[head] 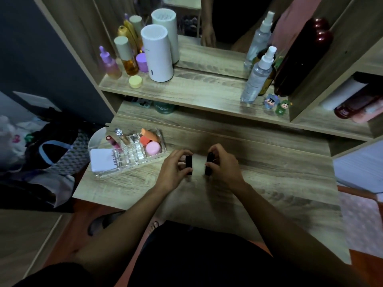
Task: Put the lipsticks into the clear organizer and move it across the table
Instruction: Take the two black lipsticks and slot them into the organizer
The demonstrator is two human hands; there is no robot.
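Observation:
Two black lipsticks stand near the middle of the wooden table (279,179). My left hand (173,169) has its fingers closed around the left lipstick (188,165). My right hand (224,164) grips the right lipstick (209,165). The two tubes are a short gap apart, both roughly upright. The clear organizer (132,151) sits at the table's left end, left of my left hand. It holds a pink tube, a crystal-topped tube, orange sponges, a pink round jar and a white flat case.
A raised shelf behind carries a white cylinder device (157,56), purple and amber bottles (126,56), a yellow jar (135,81), a spray bottle (257,77) and two small figurines (276,105). A mirror stands at the back. Bags and clothes (47,154) lie left of the table.

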